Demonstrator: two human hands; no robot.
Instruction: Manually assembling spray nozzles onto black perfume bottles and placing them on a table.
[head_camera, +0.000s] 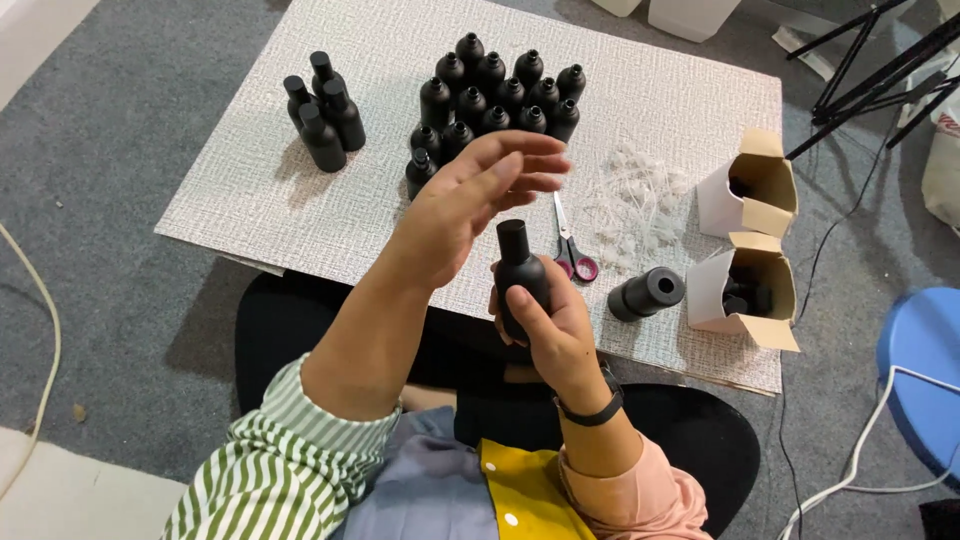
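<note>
Fingers (530, 300) of right hand (555, 325) grip black bottle (522, 272).

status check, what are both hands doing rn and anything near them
Right hand grip shut on black bottle, upright. Left hand open above it, not touching. Scissors and a lying black bottle close by on mat.

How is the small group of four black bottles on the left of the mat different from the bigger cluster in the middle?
The group of four bottles wear flat-topped cylindrical caps; the bigger cluster shows narrow necks with no such caps. The four stand as a loose handful near the mat's left edge, while the cluster is many bottles packed in tight rows at the centre. Both sets are matte black, upright and alike in body shape.
</note>
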